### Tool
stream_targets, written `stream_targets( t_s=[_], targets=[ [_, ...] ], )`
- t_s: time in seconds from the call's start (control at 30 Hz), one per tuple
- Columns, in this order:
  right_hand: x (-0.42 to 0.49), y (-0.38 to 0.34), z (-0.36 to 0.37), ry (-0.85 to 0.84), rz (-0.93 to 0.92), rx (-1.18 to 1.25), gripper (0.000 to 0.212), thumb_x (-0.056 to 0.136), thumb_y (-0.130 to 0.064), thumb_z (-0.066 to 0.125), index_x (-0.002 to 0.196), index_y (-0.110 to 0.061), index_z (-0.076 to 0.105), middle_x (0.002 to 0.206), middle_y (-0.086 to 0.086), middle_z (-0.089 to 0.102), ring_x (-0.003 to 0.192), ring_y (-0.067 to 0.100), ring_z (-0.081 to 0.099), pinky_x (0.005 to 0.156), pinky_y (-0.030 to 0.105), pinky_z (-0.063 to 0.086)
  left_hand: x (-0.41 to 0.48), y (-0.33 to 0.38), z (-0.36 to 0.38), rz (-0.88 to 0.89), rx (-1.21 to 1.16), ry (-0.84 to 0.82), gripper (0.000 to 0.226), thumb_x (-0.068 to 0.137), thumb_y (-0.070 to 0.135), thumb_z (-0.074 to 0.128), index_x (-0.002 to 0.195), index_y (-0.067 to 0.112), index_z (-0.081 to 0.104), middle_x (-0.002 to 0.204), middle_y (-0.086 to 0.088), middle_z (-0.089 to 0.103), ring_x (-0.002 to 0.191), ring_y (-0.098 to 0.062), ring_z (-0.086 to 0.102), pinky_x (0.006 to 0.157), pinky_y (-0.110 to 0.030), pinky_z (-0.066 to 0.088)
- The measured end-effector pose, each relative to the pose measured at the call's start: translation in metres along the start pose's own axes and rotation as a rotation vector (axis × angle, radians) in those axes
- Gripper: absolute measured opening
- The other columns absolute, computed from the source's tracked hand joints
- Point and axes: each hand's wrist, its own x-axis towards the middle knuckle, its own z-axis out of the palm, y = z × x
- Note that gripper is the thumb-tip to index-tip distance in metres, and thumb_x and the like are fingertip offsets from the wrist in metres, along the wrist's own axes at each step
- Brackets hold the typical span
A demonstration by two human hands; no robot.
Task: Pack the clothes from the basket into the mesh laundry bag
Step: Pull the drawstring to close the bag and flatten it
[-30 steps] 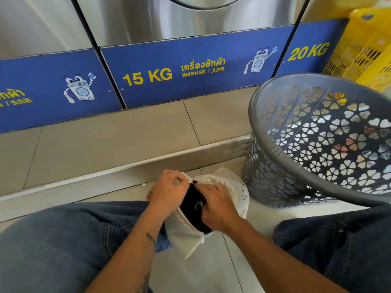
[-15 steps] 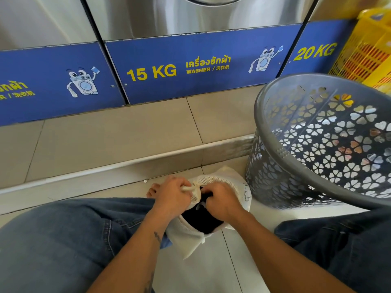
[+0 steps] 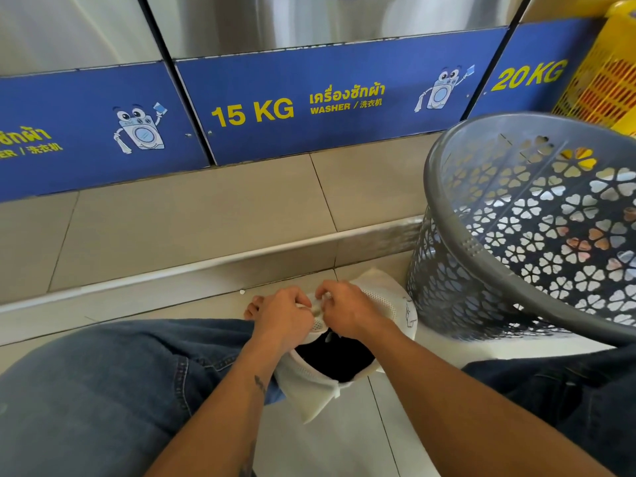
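The white mesh laundry bag sits on the floor between the person's knees, dark clothes inside. It looks soft and light. The left hand and right hand pinch its top edge closed. The grey basket stands just beside.

Basket and knee flank the bag; tiled floor nearer lies open.
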Motion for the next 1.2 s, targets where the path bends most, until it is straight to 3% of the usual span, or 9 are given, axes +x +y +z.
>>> stream_targets(
  t_s=[0.07,0.17,0.23,0.3,0.4,0.63,0.83,1.1,1.2],
  targets=[
    [-0.001,0.004,0.000,0.061,0.028,0.027,0.015,0.091,-0.017,0.055,0.089,-0.030,0.062,0.089,-0.003,0.067,0.071,0.020,0.067,0.068,0.039,0.060,-0.001,0.002,-0.001,-0.006,0.020,-0.014,0.026,0.067,0.024,0.047,0.079,0.044,0.059,0.092,0.002,0.064,0.090,-0.028,0.058,0.084,-0.051,0.052],
    [-0.005,0.013,0.000,0.085,0.047,0.081,0.016,0.087,-0.013,0.059,0.079,-0.026,0.063,0.082,-0.005,0.068,0.076,0.018,0.066,0.073,0.041,0.060,0.002,0.002,0.003,0.016,0.087,0.003,0.030,0.064,0.031,0.043,0.083,0.051,0.053,0.103,-0.001,0.064,0.100,-0.032,0.054,0.092,-0.050,0.046],
    [-0.009,0.020,-0.001,0.075,0.058,0.171,0.019,0.084,-0.009,0.059,0.076,-0.024,0.066,0.079,-0.004,0.070,0.078,0.017,0.068,0.076,0.041,0.060,-0.001,0.006,0.004,0.046,0.142,-0.001,0.029,0.076,0.031,0.045,0.096,0.050,0.055,0.111,-0.004,0.063,0.110,-0.032,0.049,0.099,-0.039,0.036],
    [-0.013,0.023,-0.004,0.087,0.083,0.290,0.019,0.081,-0.008,0.065,0.072,-0.024,0.068,0.074,-0.002,0.073,0.075,0.017,0.070,0.077,0.040,0.061,-0.004,0.009,0.005,0.118,0.155,-0.035,0.028,0.092,0.026,0.049,0.114,0.037,0.060,0.112,-0.001,0.059,0.113,-0.027,0.047,0.089,-0.028,0.029],
    [-0.015,0.022,-0.010,0.115,0.101,0.450,0.021,0.080,-0.001,0.069,0.068,-0.019,0.070,0.069,0.002,0.074,0.063,0.014,0.068,0.073,0.036,0.061,-0.008,0.008,0.007,0.313,0.186,-0.057,0.035,0.095,0.022,0.048,0.125,0.036,0.058,0.119,0.006,0.052,0.114,-0.022,0.049,0.089,-0.032,0.038],
    [-0.025,0.006,-0.028,0.105,0.021,0.548,0.026,0.078,0.008,0.069,0.064,-0.013,0.065,0.063,0.011,0.069,0.054,0.015,0.061,0.060,0.033,0.051,-0.013,0.015,0.004,0.440,0.153,-0.031,0.019,0.090,0.020,0.046,0.087,0.031,0.061,0.094,0.007,0.051,0.094,-0.022,0.054,0.073,-0.037,0.043],
    [-0.036,0.008,-0.041,0.113,-0.003,0.476,0.020,0.077,0.004,0.073,0.066,-0.012,0.069,0.066,0.011,0.073,0.062,0.019,0.065,0.072,0.046,0.059,-0.003,0.019,-0.006,0.329,0.081,0.156,0.025,0.088,0.021,0.050,0.094,0.030,0.072,0.092,0.012,0.060,0.090,-0.015,0.057,0.072,-0.032,0.045],
    [-0.055,0.028,-0.039,0.080,0.041,0.384,0.029,0.079,0.004,0.074,0.061,-0.018,0.070,0.063,0.003,0.072,0.062,0.016,0.067,0.072,0.044,0.062,0.000,0.005,-0.028,-0.029,-0.152,0.381,0.029,0.084,0.016,0.049,0.089,0.028,0.074,0.091,0.000,0.069,0.080,-0.023,0.060,0.070,-0.036,0.054],
    [-0.061,0.034,-0.035,0.073,0.060,0.407,0.031,0.079,0.009,0.070,0.061,-0.016,0.069,0.061,0.003,0.069,0.060,0.017,0.066,0.065,0.035,0.060,-0.008,0.001,-0.024,0.016,-0.018,0.390,0.023,0.083,0.018,0.052,0.090,0.025,0.072,0.101,-0.003,0.063,0.089,-0.025,0.057,0.076,-0.040,0.053]
  ],
)
